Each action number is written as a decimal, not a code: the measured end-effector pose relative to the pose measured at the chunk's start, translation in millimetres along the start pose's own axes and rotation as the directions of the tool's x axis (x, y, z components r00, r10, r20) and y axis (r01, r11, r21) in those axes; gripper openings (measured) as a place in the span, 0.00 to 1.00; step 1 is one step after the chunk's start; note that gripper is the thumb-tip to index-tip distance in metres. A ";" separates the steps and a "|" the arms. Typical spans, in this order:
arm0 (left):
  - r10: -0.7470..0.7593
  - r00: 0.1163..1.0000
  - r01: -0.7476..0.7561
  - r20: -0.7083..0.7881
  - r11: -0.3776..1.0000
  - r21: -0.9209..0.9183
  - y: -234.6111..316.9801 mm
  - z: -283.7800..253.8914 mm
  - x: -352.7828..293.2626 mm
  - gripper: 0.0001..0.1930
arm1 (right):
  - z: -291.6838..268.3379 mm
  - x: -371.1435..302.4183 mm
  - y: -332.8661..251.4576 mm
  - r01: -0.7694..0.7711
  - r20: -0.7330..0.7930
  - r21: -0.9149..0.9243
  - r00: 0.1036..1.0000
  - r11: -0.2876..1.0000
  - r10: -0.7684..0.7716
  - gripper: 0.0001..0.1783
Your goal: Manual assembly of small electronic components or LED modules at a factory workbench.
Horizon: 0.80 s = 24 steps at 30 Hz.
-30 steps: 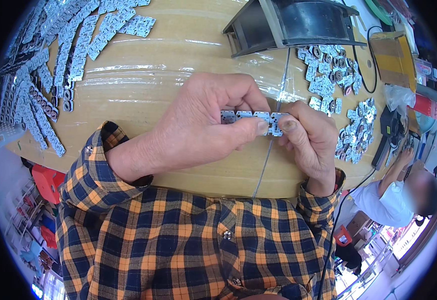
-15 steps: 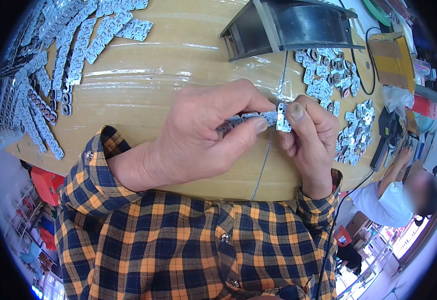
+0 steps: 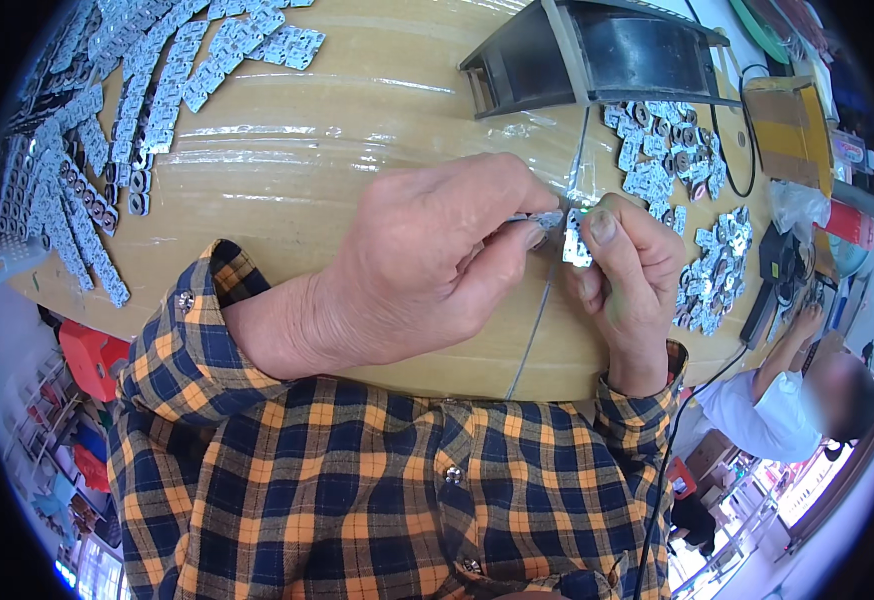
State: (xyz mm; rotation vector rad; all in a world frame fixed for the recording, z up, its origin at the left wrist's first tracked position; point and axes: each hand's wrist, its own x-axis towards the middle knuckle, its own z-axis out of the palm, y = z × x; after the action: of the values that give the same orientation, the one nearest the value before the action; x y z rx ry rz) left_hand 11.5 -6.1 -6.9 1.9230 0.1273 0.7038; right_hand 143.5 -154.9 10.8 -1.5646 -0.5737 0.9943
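Landmark: black curved frame (image 3: 647,55) on the tabletop (image 3: 357,100).

Just changed: single board (image 3: 576,245) swung out of line with the strip (image 3: 547,217). A second ago, level in one row with it; half a second ago, turned face-on but close against the strip's end; now tilted, with a narrow gap showing between the two. Strip rolled over as well, nearly edge-on now and mostly lost behind the left hand (image 3: 427,260). Reads as bent at the joint and snapped off; can't rule out a last bit of contact near the top. For the work in hand, probably means one board freed, or close to it.

Grip: left clamped on the strip, thumb against forefinger; right hand (image 3: 632,265) clamped on the single board. Both parts held up over the tabletop on the wearer's side of the frame: board roughly in front of its middle, strip further left.

Look: single board small, flat, silvery white, dark-spotted, strong glare on its face. Strip just a thin pale sliver; board count hidden. Similar pieces in a loose pile (image 3: 647,180) in front of the frame's right half, a second pile (image 3: 717,270) further out from it, and long strips (image 3: 172,90) well left of it.
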 end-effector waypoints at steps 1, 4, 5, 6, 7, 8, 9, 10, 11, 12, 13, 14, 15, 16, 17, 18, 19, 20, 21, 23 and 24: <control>0.004 1.000 -0.004 0.009 1.000 0.002 0.5 0.0 -0.3 0.10 | 0.7 -0.7 0.0 0.001 0.003 0.001 1.000 1.000 -0.001 0.18; 0.042 0.998 -0.042 0.036 0.999 0.016 -1.4 1.3 -3.3 0.10 | 4.2 -1.2 -0.2 0.030 -0.009 -0.054 0.999 0.998 -0.031 0.17; 0.077 0.995 -0.079 0.056 0.997 0.026 -2.0 1.6 -4.5 0.10 | 6.4 -0.5 -1.9 0.027 -0.028 -0.059 0.999 0.998 -0.028 0.17; 0.075 0.996 -0.076 0.056 0.997 0.025 -1.7 0.6 -3.9 0.10 | 7.2 0.1 -2.4 0.020 -0.050 -0.066 0.998 0.998 -0.024 0.17; 0.032 0.996 -0.034 0.088 0.999 0.019 -0.4 -1.7 -2.7 0.10 | 7.0 0.4 -1.8 0.018 -0.049 -0.066 0.999 0.998 -0.021 0.17; -0.011 0.993 0.010 0.119 1.000 0.015 0.1 -2.8 -2.4 0.10 | 6.6 0.8 -1.0 0.057 -0.089 -0.153 0.993 0.987 -0.071 0.17; -0.012 0.993 0.011 0.120 1.000 0.013 -0.8 -1.8 -1.9 0.10 | 5.5 0.8 -1.1 0.091 -0.128 -0.240 0.984 0.966 -0.125 0.17; -0.023 0.996 0.022 0.090 1.000 0.006 -2.7 -0.3 -1.2 0.09 | 1.6 1.6 1.2 0.089 -0.129 -0.241 0.984 0.966 -0.123 0.17; -0.033 0.998 0.033 0.059 0.999 -0.002 -3.5 0.6 -0.9 0.09 | -5.2 2.6 5.9 0.160 -0.151 -0.464 0.955 0.871 -0.256 0.17; -0.032 0.998 0.033 0.060 0.999 -0.003 -2.3 -0.6 0.6 0.09 | -9.1 3.9 7.7 0.205 -0.141 -0.662 0.911 0.721 -0.388 0.18; -0.111 0.991 0.110 0.072 0.994 0.012 -1.0 -3.6 1.5 0.09 | -9.7 4.1 6.2 0.175 -0.149 -0.700 0.913 0.692 -0.381 0.19; -0.188 0.979 0.186 0.083 0.982 0.027 0.4 -6.6 2.4 0.09 | -8.9 1.8 5.0 0.172 -0.152 -0.701 0.912 0.692 -0.381 0.19; -0.186 0.979 0.184 0.086 0.983 0.024 3.0 -9.1 3.4 0.09 | -7.8 -2.3 3.4 0.190 -0.157 -0.551 0.933 0.813 -0.324 0.19; -0.220 0.973 0.220 0.066 0.975 0.002 6.3 -11.4 3.9 0.09 | -4.1 -4.0 -1.0 0.194 -0.151 -0.382 0.952 0.904 -0.268 0.19; -0.258 0.965 0.259 0.038 0.966 -0.010 8.3 -14.3 1.9 0.09 | 1.2 -2.7 -4.2 0.198 -0.145 -0.377 0.952 0.905 -0.269 0.19; -0.258 0.965 0.259 0.040 0.966 -0.011 8.6 -15.9 0.9 0.09 | 5.7 -2.5 -8.7 0.132 0.008 -0.159 0.991 0.978 -0.132 0.17; -0.160 0.987 0.160 -0.002 0.987 -0.026 8.4 -17.1 0.0 0.09 | 8.3 -2.5 -10.4 0.017 0.188 0.052 0.982 0.998 -0.027 0.14; -0.060 0.997 0.059 -0.046 0.998 -0.036 8.0 -17.5 -0.1 0.08 | 9.0 -1.8 -9.0 0.016 0.185 0.053 0.982 0.998 -0.025 0.14; -0.061 0.997 0.060 -0.043 0.997 -0.038 8.0 -17.6 1.0 0.08 | 9.1 -0.1 -6.4 0.027 0.218 0.054 0.975 0.998 -0.038 0.14; -0.082 0.996 0.085 0.035 0.992 -0.096 13.3 -19.9 3.3 0.07 | 2.5 3.1 2.3 0.138 0.159 -0.012 0.978 0.990 -0.134 0.17; -0.083 0.996 0.085 0.032 0.992 -0.094 12.8 -19.5 2.9 0.07 | 3.3 4.5 0.7 0.139 0.162 -0.011 0.977 0.990 -0.135 0.17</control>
State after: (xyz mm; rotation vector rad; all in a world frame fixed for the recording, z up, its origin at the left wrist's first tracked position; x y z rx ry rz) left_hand 0.8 4.8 11.0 1.8252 0.1535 0.6154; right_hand 142.9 -149.6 8.8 -1.4514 -0.7973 1.0175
